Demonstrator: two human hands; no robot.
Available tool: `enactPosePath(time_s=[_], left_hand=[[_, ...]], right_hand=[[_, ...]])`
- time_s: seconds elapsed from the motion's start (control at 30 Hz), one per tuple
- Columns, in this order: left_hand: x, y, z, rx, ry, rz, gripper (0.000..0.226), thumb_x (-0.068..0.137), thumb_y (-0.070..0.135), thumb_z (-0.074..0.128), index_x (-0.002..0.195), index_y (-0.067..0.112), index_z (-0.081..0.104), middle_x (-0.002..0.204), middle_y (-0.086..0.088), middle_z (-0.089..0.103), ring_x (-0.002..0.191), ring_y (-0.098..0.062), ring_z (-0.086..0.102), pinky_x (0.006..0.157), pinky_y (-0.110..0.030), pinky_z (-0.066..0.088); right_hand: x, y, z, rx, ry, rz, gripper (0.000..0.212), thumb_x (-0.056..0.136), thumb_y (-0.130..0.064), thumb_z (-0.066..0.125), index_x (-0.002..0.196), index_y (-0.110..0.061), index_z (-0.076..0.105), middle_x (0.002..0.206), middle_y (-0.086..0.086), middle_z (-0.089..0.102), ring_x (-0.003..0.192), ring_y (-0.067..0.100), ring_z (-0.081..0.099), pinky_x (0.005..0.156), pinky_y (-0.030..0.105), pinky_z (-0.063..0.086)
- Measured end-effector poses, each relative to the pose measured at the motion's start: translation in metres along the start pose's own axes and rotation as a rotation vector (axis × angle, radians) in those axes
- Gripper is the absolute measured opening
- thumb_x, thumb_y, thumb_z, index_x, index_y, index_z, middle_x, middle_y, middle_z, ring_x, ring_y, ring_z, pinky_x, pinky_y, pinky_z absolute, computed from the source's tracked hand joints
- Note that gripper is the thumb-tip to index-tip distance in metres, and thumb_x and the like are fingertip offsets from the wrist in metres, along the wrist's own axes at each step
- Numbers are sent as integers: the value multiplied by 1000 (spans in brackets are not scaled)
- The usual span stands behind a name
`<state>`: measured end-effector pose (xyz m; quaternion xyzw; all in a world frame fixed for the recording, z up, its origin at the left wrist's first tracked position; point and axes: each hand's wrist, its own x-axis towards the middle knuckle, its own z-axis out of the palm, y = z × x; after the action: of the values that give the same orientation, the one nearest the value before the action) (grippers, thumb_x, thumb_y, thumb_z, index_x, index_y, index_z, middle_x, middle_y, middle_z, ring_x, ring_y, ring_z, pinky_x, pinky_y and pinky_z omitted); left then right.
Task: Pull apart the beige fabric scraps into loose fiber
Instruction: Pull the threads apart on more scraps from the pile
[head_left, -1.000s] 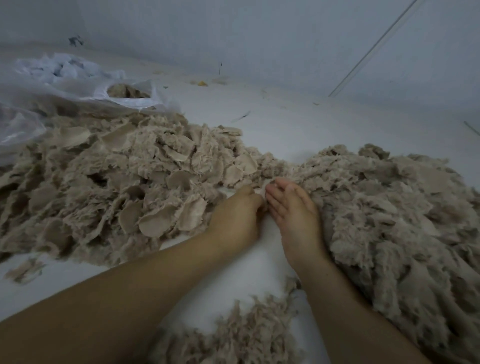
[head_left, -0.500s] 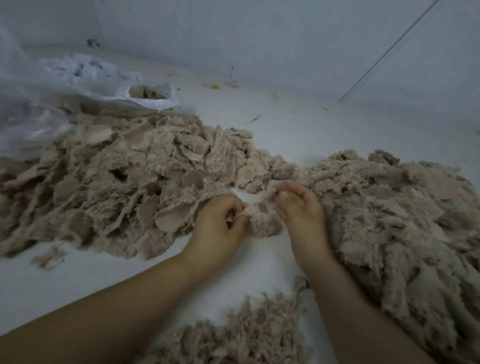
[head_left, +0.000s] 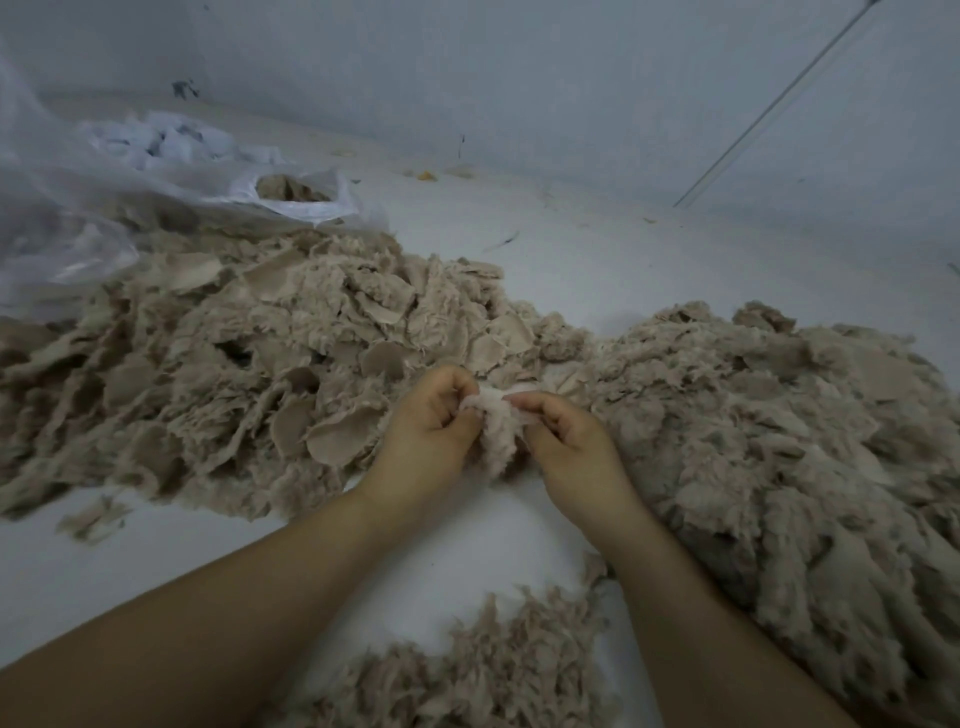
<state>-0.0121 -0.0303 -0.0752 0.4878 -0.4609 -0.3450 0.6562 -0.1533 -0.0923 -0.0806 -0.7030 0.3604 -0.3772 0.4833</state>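
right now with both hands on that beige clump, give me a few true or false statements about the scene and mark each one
1. Both the left hand and the right hand grip one beige clump between them. True.
2. The pile of flat scraps lies to the person's right. False: it lies to the left; the fluffier fiber pile is on the right.
3. A clear plastic bag lies beyond the scrap pile, with beige material in its mouth. True.
4. The left hand rests flat and open on the floor. False: its fingers are curled round the clump.
5. A smaller heap of fiber lies between the forearms. True.
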Motion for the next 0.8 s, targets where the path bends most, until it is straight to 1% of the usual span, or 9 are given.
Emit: enactPosePath(time_s=[0.1, 0.27, 0.33, 0.4, 0.5, 0.57, 0.67, 0.73, 0.8], left_hand=[[3, -2, -6, -23, 79, -10, 27, 97, -11, 44, 80, 11, 46, 56, 1, 51, 46, -10, 41, 44, -22, 33], [5, -1, -15, 22, 182, 45, 26, 96, -7, 47, 78, 11, 44, 57, -3, 44, 45, -8, 36, 42, -20, 31], [6, 1, -14, 120, 173, 80, 24, 94, -8, 50, 78, 8, 43, 62, -10, 45, 50, -13, 40, 46, -25, 34], [7, 5, -10, 271, 150, 128, 23, 91, -7, 54, 77, 10, 47, 65, -9, 47, 57, -14, 44, 52, -31, 37], [7, 15, -4, 581, 119, 319, 18, 85, -4, 61, 78, 11, 54, 70, 2, 50, 62, -4, 43, 56, -20, 37], [7, 21, 1, 750, 75, 456, 11, 81, -4, 62, 79, 6, 57, 75, -1, 54, 70, -10, 48, 60, -26, 40], [4, 23, 8, 885, -104, 612, 14, 75, -5, 63, 83, 6, 63, 79, -4, 59, 76, -20, 53, 68, -33, 43], [-2, 21, 12, 841, -178, 567, 22, 76, -1, 63, 95, 9, 67, 82, -1, 64, 78, -18, 57, 69, -31, 46], [-9, 19, 11, 687, -111, 414, 33, 77, 5, 56, 109, 14, 61, 87, 5, 66, 78, -12, 60, 67, -24, 48]], right_hand=[[2, 4, 0, 21, 142, 37, 35, 102, -7, 47, 93, -35, 66, 84, -11, 70, 72, 12, 64, 67, 33, 54], [6, 7, -2, -5, 218, 41, 38, 102, -4, 44, 96, -37, 61, 102, -10, 66, 82, -1, 62, 69, 15, 50], [6, 5, 0, -7, 159, 19, 38, 99, -1, 48, 104, -36, 60, 117, -4, 63, 100, 2, 61, 83, 16, 50], [4, 1, 1, 0, 159, -17, 35, 96, -2, 56, 102, -36, 62, 122, 1, 58, 95, 0, 61, 81, 16, 49], [2, -6, 0, 65, 227, -87, 15, 94, -8, 64, 86, -20, 69, 99, 8, 62, 68, 3, 58, 65, 21, 48], [-3, -12, 2, 157, 146, -81, 21, 96, -18, 63, 78, -12, 71, 71, 2, 65, 58, 6, 55, 55, 25, 45], [-8, -20, 4, 307, 57, -17, 32, 89, -37, 57, 69, -16, 71, 60, 1, 64, 52, 8, 54, 48, 21, 42], [-8, -21, 2, 399, 76, 42, 35, 94, -33, 55, 67, -17, 70, 61, 4, 65, 54, 12, 59, 51, 24, 47], [-6, -19, 0, 411, 87, 79, 31, 101, -21, 52, 81, -9, 74, 71, 11, 71, 62, 19, 66, 57, 29, 52]])
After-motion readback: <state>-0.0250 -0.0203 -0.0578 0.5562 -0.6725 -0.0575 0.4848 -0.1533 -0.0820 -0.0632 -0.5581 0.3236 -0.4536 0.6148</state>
